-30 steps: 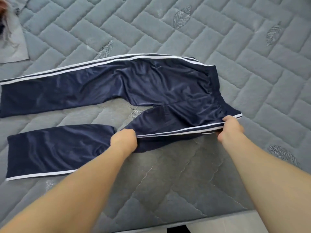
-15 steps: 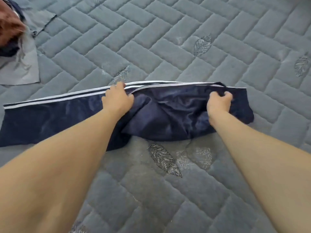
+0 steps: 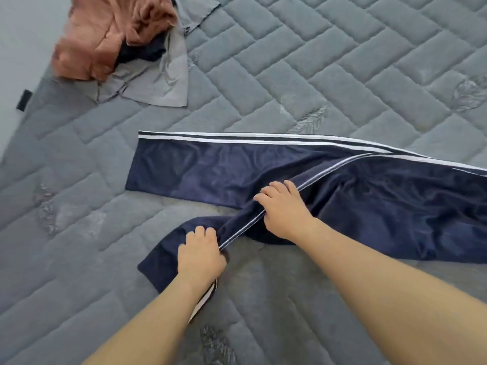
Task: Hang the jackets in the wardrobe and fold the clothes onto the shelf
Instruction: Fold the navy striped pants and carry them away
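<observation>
On the grey quilted mattress (image 3: pixel 342 61), head view, the only view I've got: navy track pants (image 3: pixel 369 201) lie spread w/ white side stripes showing. Far leg is flat, stripe along its far edge, cuff end toward the left. Near leg isn't flat yet; it's bunched and twisted where I'm holding it, its cuff end lying just under my left wrist.

My left hand (image 3: pixel 201 255) has fingers curled into the near leg's fabric close to the cuff, gripping a fold of it. My right hand (image 3: pixel 284 209) is further up the same leg, fingers and thumb closed round the striped seam. Two grips apart along one seam, I reckon, so I can pull the leg taut and lay it square over the far one; slippery cloth like this prob. slides if held at one spot only.

Waist end runs off the frame's right edge, so can't tell how it lies. Pants aren't folded yet and nowhere near the shelf, no wardrobe in sight.

Top left, well apart from the pants: rust-coloured garment (image 3: pixel 105 35) crumpled on a grey garment (image 3: pixel 158 83), something dark tucked btwn them. Those look like they're waiting their turn.
</observation>
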